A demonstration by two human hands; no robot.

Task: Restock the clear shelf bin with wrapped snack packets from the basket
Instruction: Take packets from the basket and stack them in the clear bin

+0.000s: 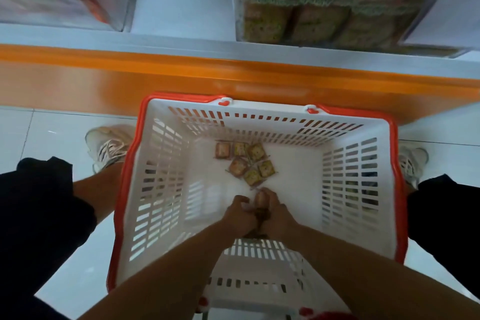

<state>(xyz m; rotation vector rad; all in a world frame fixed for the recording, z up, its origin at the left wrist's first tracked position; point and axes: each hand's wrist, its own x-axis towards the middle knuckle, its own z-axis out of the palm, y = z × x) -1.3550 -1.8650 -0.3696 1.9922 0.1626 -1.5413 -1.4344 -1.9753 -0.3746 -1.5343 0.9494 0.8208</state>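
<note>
Both hands are down inside the white basket (166, 189): the right hand (275, 212) grips gathered snack packets (260, 199), and the left hand (240, 213) is clenched against the same bundle. Six loose packets (245, 162) remain on the basket floor just beyond. Recommend collecting these into the bundle before rising to the clear shelf bin (324, 8) above, to save a trip.

One basket (161, 163) holds six loose snack packets (245, 162); two hands (240, 212) at six o'clock; two shoes (111, 148).

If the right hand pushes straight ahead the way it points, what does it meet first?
Probably the cluster of loose packets on the basket floor, just beyond the right hand, which already grips a packet; depth is uncertain.
</note>
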